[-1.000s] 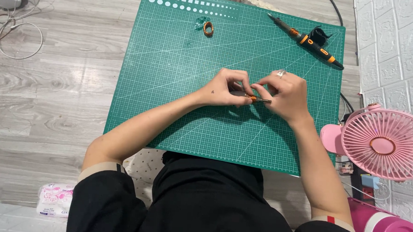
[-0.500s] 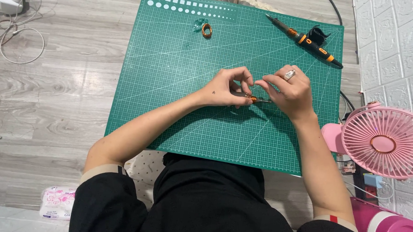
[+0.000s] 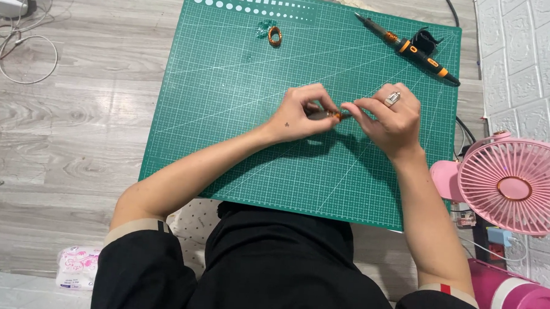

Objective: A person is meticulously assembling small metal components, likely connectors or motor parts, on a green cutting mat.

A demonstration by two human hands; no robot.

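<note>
1. Hands are brought together at mat centre: left hand point(image 3: 298, 115) and right hand point(image 3: 389, 116) are both pinched on a small orange piece point(image 3: 335, 115), held between the fingertips just above the green mat point(image 3: 226, 140).
2. A ring point(image 3: 392, 98) is worn on the right hand.
3. At 11 o'clock from the hands, an orange coil point(image 3: 274, 36) is seen on the mat, well apart.
4. At 1 o'clock, a black and orange tool point(image 3: 409, 48) is laid near the mat's corner.
5. At 4 o'clock, a pink fan point(image 3: 513, 185) is placed beside the mat; a pink bottle point(image 3: 516, 301) lies below it.
6. At 10 o'clock, white cables point(image 3: 26, 57) are spread on the floor.
7. The orange piece is largely hidden by fingers.
</note>
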